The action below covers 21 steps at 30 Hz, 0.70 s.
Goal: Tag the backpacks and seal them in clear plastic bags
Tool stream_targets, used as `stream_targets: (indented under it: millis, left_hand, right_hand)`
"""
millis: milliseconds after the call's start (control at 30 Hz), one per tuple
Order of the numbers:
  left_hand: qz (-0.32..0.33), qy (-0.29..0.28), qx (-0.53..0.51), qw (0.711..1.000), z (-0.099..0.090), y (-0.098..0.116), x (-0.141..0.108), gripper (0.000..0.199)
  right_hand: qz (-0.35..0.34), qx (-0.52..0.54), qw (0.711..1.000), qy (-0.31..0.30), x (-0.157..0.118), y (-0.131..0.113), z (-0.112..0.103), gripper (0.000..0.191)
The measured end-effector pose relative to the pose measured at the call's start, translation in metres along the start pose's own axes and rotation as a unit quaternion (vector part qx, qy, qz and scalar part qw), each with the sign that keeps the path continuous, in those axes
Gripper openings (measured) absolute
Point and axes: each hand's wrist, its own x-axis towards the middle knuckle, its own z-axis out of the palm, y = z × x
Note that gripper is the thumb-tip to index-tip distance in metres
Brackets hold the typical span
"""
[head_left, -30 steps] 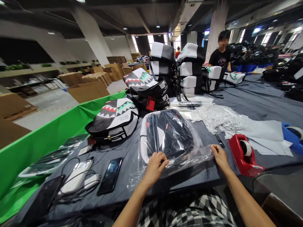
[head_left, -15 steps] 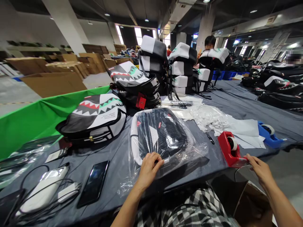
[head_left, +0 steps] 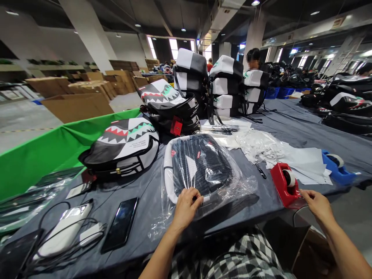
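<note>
A black and white backpack [head_left: 200, 166] lies flat inside a clear plastic bag [head_left: 247, 186] at the table's front edge. My left hand [head_left: 188, 204] pinches the near edge of the plastic, its fingertips over the backpack's lower rim. To the right stands a red tape dispenser [head_left: 283, 186] with a roll of tape in it. My right hand [head_left: 317, 203] is at the front end of the dispenser, thumb and forefinger closed together; the tape between them is too small to make out.
A patterned backpack [head_left: 124, 145] lies left, with a phone [head_left: 120, 224], white power bank [head_left: 62, 230] and cables in front. Stacked backpacks [head_left: 226, 85] stand behind. Crumpled white sheets [head_left: 255, 143], a black pen-like item [head_left: 260, 171] and a blue dispenser [head_left: 338, 168] are right.
The whole view has shifted slightly, moving the table's contents a little to the right in the picture. At the far stack, the person's raised backpack now rests on top. My hands keep nearly the same pose.
</note>
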Motion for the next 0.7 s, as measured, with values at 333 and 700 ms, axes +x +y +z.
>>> stream_targets:
  millis: [333,700]
  left_hand:
    - [-0.008,-0.013,0.014,1.000,-0.002,0.005,0.000,0.021]
    - [-0.012,-0.010,0.014,1.000,-0.002,0.009,0.001,0.019]
  right_hand:
    - [0.225,0.422,0.878,-0.018,-0.079,0.002,0.038,0.054]
    - [-0.343,0.239,0.736,-0.533,-0.073,-0.211,0.079,0.040]
